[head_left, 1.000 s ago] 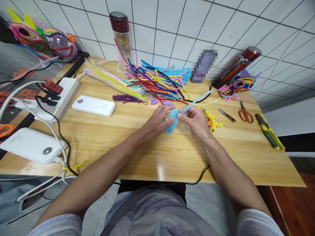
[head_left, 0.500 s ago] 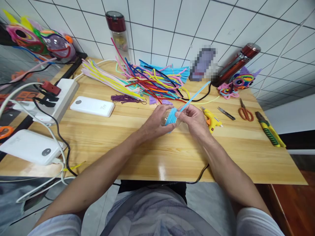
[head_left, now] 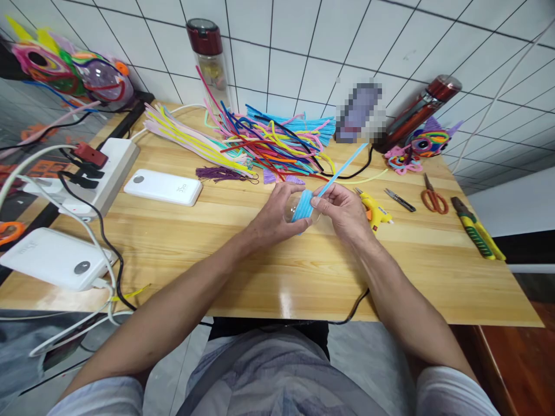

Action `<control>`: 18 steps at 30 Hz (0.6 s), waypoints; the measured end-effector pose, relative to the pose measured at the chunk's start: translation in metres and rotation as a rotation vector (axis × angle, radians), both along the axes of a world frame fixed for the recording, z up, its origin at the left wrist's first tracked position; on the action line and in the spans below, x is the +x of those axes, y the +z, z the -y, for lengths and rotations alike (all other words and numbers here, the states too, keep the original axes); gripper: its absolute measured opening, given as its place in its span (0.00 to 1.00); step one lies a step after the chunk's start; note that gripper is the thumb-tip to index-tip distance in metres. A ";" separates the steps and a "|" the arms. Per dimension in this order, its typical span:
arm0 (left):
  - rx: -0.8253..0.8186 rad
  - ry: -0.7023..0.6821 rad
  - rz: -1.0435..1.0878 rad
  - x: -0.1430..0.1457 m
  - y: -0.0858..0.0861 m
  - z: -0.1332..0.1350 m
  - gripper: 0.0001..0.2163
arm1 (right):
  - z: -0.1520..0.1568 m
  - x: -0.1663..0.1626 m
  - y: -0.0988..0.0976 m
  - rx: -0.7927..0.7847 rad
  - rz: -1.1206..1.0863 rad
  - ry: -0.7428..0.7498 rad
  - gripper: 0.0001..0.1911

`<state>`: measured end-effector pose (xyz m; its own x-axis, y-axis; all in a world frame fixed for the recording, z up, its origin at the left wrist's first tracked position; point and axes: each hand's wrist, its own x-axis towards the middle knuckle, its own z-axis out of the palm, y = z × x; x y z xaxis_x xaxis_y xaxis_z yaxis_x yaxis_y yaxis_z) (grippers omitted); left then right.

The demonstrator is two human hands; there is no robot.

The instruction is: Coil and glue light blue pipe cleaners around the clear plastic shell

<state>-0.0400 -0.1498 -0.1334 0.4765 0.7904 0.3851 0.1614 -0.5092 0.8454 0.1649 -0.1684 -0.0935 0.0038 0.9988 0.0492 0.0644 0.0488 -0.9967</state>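
Note:
My left hand (head_left: 274,215) is closed around a clear, rounded plastic piece (head_left: 291,211), thumb below and fingers above. Light blue pipe cleaner wraps its middle in several side-by-side turns. What kind of container the clear piece is, I cannot tell. Between the thumb and fingers of my right hand (head_left: 342,209) is pinched the light blue pipe cleaner (head_left: 342,169), whose free end sticks up to the right. Right behind that hand lies a yellow glue gun (head_left: 376,212). A heap of coloured pipe cleaners (head_left: 277,141) lies beyond both hands.
On the right are small snips (head_left: 399,200), scissors (head_left: 434,199) and green-yellow pliers (head_left: 477,228). A dark red flask (head_left: 422,110) and a glass bottle (head_left: 210,63) stand by the tiled wall. Power banks (head_left: 162,187) and a corded power strip (head_left: 108,176) occupy the left.
Almost nothing differs. Both hands keep their grips on the wrapped piece and the pipe cleaner; the view has shifted very slightly.

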 end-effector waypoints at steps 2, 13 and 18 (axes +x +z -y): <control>-0.042 -0.006 0.028 0.001 0.001 0.001 0.26 | 0.000 0.000 -0.001 -0.005 0.008 0.016 0.25; -0.118 -0.008 0.066 0.003 0.000 0.002 0.32 | -0.001 -0.002 0.001 -0.020 -0.044 -0.022 0.25; 0.004 -0.002 0.030 0.002 -0.001 -0.003 0.29 | -0.003 0.000 -0.002 0.027 -0.016 -0.025 0.25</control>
